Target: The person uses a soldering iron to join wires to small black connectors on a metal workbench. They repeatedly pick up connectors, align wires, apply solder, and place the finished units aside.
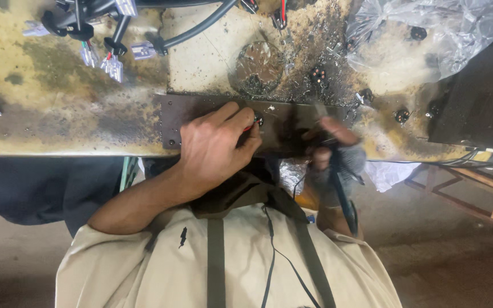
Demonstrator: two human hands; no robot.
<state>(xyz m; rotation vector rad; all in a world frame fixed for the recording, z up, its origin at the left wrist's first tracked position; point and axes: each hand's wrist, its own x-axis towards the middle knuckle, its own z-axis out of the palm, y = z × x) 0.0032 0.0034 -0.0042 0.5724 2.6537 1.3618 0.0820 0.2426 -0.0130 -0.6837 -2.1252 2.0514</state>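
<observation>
Beige cloth fills the near part of the view: the person's shirt (201, 268), crossed by two dark straps (215, 262) and a thin black cable (275, 262) that runs down the chest.

Just beyond it, both hands work at the near edge of the desk (58, 120). The left hand (218, 145) lies bare on a dark metal plate (195, 111), its fingers curled close together and pinched on a small part with red wire (249, 128) beside a small round fitting (258, 120) on the plate. The right hand (333, 149) wears a grey fingerless glove and is closed around a dark, slim tool (338, 177) whose handle runs back toward the wrist; its metal tip (320, 109) rests on the plate, to the right of the wire. The view blurs here, so the exact kind of tool is hard to tell.

The plate lies flat along the desk's front edge, between the two hands. The desk is yellowish, stained and scorched dark around the plate.

Further out, a round, shiny metal piece (258, 65) sits amid dark debris. Small black round parts (401, 116) are scattered to the right, near a crumpled clear plastic bag (429, 28). At the far left, a bundle of black cables (87, 17) ends in clear connectors (113, 67) with red wires.
</observation>
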